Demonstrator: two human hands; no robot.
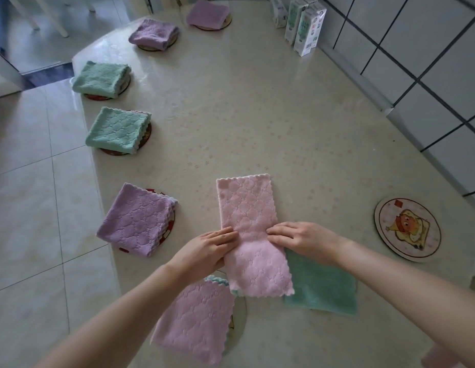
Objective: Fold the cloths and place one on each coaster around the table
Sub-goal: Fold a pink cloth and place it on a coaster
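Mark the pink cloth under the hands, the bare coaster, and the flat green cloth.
pink cloth (247,208): head view, middle of its upper half.
bare coaster (407,229): head view, printed centre.
flat green cloth (321,285): head view, exposed middle.
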